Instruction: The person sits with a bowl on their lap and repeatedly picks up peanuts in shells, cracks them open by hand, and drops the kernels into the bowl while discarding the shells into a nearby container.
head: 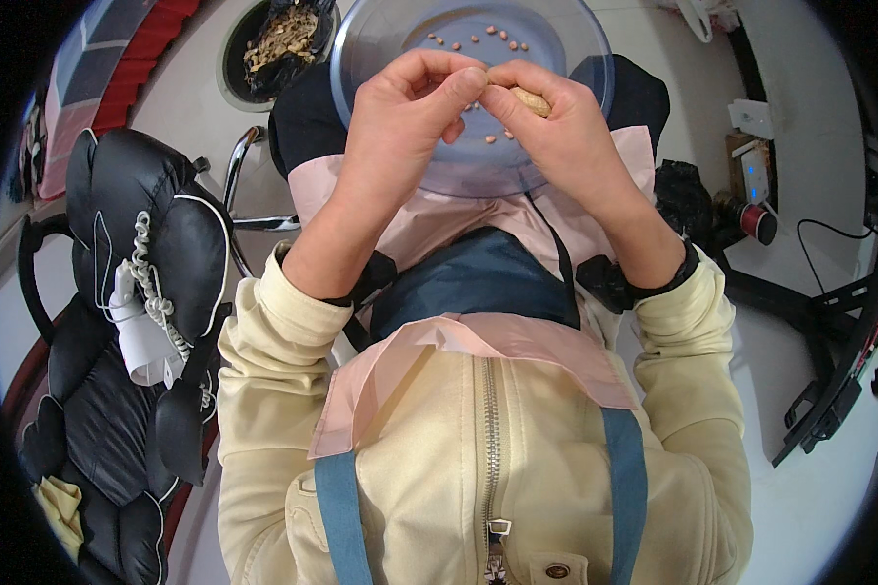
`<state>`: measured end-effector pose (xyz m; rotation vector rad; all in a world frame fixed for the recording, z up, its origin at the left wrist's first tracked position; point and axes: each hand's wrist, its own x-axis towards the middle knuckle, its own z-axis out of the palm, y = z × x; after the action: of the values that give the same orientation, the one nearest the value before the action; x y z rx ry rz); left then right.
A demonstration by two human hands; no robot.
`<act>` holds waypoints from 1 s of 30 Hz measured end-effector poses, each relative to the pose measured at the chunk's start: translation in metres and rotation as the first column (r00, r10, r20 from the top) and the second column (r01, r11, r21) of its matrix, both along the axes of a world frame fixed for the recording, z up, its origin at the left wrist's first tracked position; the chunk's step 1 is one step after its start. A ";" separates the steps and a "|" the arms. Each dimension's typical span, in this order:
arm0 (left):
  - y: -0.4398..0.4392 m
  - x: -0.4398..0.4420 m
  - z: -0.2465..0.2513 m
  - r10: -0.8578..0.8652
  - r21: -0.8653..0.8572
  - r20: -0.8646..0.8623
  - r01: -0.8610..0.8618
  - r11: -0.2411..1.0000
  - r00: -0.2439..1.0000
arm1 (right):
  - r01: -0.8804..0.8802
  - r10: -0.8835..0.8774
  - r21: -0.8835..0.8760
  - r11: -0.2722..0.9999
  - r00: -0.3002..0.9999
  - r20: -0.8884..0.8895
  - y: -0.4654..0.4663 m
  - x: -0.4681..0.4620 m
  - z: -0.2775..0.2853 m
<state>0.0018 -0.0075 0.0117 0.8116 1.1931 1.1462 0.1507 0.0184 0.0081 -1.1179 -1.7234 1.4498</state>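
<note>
Over a clear plastic basin (475,172) on the lap, my left hand (417,102) and my right hand (549,117) meet at the fingertips. A peanut in its shell (530,102) is held in my right hand, between the thumb side and the curled fingers. Both thumbs and index fingers pinch together at one spot; something small and pale shows there, but the fingers hide most of it. Several shelled pink peanuts (513,45) lie scattered on the bottom of the basin, beyond and below the hands.
A bin (227,69) lined with a black bag holds empty peanut shells (285,36), beyond the basin on the left. A black padded chair (110,409) with a white hair dryer (143,347) on it stands at left. A black metal frame (768,292) and a red-and-black cylinder (757,223) are at right.
</note>
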 end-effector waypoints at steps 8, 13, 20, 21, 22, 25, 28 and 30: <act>-0.004 0.005 0.000 0.063 0.024 -0.007 -0.062 0.998 0.998 | 0.029 -0.029 0.048 0.998 1.000 0.011 -0.003 -0.003 -0.002; -0.003 0.008 -0.002 0.072 -0.036 0.156 -0.067 0.997 0.985 | 0.063 -0.064 0.075 0.995 0.998 0.018 -0.002 -0.003 -0.003; 0.001 0.002 -0.004 -0.113 0.159 -0.357 0.179 0.971 0.927 | -0.020 0.012 0.181 0.983 0.999 0.048 0.001 0.003 -0.005; 0.002 0.000 -0.004 -0.126 0.162 -0.393 0.203 0.966 0.911 | -0.027 0.016 0.203 0.979 0.998 0.055 0.001 0.003 -0.004; 0.002 -0.001 -0.004 -0.139 0.164 -0.428 0.227 0.960 0.893 | -0.034 0.021 0.225 0.974 0.998 0.063 0.001 0.003 -0.004; 0.001 0.001 -0.009 -0.099 0.236 -0.351 0.190 0.953 0.931 | 0.025 -0.026 0.179 0.983 1.000 0.001 0.000 0.001 -0.007; 0.000 0.002 -0.005 -0.038 0.276 -0.438 0.175 0.945 0.898 | 0.036 -0.037 0.170 0.985 0.999 0.000 -0.001 -0.002 -0.007; 0.000 0.004 -0.007 0.026 0.343 -0.458 0.150 0.927 0.888 | 0.034 -0.030 0.112 0.993 0.999 -0.041 -0.003 -0.004 0.002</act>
<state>0.0056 -0.0074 0.0047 1.4644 1.3336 1.1789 0.1467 0.0151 0.0098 -1.0454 -1.7296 1.3289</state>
